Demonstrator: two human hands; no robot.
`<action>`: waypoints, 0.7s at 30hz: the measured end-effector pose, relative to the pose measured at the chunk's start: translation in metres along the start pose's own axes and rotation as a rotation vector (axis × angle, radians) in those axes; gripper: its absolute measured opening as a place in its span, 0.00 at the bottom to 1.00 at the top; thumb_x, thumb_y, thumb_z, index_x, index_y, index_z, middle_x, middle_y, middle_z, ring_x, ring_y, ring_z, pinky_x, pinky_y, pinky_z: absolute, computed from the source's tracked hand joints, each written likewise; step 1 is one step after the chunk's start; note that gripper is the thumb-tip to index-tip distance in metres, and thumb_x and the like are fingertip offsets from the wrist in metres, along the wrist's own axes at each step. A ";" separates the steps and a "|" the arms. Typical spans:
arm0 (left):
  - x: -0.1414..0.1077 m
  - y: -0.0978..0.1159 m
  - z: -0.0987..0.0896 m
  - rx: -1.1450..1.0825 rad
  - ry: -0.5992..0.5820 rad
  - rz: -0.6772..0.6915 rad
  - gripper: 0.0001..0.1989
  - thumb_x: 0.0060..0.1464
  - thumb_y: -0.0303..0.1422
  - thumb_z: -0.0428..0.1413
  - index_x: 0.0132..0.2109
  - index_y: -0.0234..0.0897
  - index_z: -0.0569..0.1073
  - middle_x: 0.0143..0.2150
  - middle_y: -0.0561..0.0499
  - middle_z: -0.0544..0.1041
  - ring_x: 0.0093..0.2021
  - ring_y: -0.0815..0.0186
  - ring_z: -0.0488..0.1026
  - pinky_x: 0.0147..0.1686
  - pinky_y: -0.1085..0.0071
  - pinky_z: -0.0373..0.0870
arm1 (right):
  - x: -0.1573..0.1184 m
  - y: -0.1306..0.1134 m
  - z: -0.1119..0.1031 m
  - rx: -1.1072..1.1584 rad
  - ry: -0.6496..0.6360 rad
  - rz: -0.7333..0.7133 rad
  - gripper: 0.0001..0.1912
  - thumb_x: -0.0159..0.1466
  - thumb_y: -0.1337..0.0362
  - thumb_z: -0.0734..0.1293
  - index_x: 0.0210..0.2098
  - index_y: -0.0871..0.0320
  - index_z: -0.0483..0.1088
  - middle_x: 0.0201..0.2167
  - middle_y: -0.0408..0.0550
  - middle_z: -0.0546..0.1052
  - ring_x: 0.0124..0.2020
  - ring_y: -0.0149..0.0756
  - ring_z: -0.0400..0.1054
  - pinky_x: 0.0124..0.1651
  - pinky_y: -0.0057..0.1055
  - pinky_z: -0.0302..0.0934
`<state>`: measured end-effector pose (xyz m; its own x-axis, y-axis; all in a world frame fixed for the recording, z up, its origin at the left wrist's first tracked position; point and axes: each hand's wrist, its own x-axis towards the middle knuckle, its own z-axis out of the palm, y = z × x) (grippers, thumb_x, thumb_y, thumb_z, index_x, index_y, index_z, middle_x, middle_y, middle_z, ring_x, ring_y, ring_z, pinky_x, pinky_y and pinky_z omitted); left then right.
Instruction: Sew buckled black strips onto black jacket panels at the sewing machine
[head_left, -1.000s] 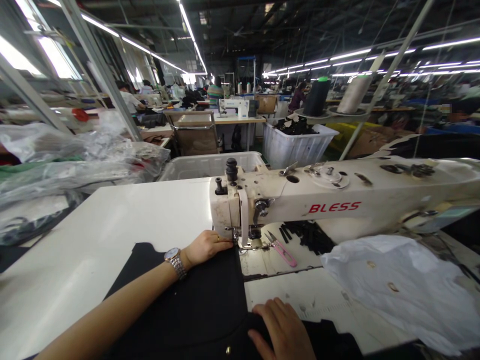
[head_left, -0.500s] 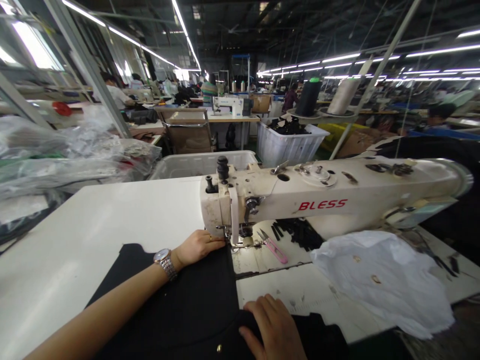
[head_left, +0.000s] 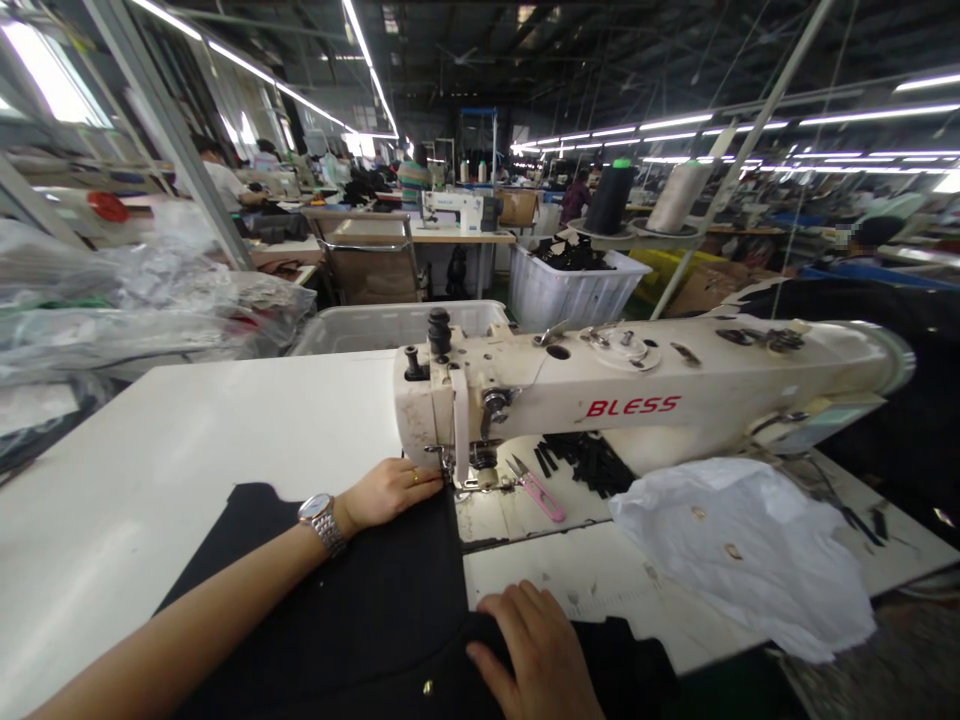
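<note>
Black fabric [head_left: 360,610] lies across the white table and reaches under the needle area of the sewing machine [head_left: 555,395]. My left hand [head_left: 390,492], with a watch [head_left: 320,515] on the wrist, rests flat on the fabric, its fingertips beside the presser foot. Near the front edge my right hand [head_left: 529,645] holds a fold of the same fabric between thumb and fingers. Pink thread snips [head_left: 541,495] lie on the machine bed, with black strips [head_left: 589,462] behind them.
A crumpled white bag [head_left: 742,550] lies right of the machine bed. Plastic-wrapped bundles [head_left: 150,300] are piled at the left. Behind the machine stand a clear bin [head_left: 337,325], a white crate [head_left: 574,290] and thread cones [head_left: 611,195]. Several people sit farther back.
The whole view has shifted slightly, so the machine and table appear a little farther left. Both hands keep nearly the same places on the fabric.
</note>
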<state>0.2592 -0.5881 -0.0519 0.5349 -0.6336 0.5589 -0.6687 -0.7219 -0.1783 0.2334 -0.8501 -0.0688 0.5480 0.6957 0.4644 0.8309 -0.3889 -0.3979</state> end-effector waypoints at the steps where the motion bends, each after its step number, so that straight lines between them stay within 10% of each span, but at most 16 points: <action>1: 0.000 0.000 0.000 -0.001 -0.001 0.001 0.16 0.59 0.25 0.37 0.39 0.28 0.69 0.32 0.44 0.75 0.33 0.66 0.71 0.32 0.73 0.70 | 0.000 0.000 0.000 0.002 0.005 0.000 0.13 0.63 0.59 0.53 0.31 0.56 0.64 0.24 0.45 0.68 0.26 0.37 0.61 0.29 0.32 0.53; 21: -0.005 -0.002 0.004 0.005 0.005 -0.045 0.19 0.60 0.27 0.35 0.38 0.31 0.71 0.29 0.46 0.75 0.30 0.68 0.72 0.30 0.75 0.70 | 0.000 -0.003 -0.005 0.016 -0.084 0.052 0.06 0.54 0.66 0.63 0.33 0.56 0.64 0.27 0.44 0.69 0.28 0.38 0.62 0.31 0.32 0.53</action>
<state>0.2602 -0.5843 -0.0578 0.5619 -0.5991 0.5704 -0.6414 -0.7510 -0.1569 0.2317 -0.8519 -0.0638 0.5799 0.7234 0.3748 0.7994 -0.4164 -0.4331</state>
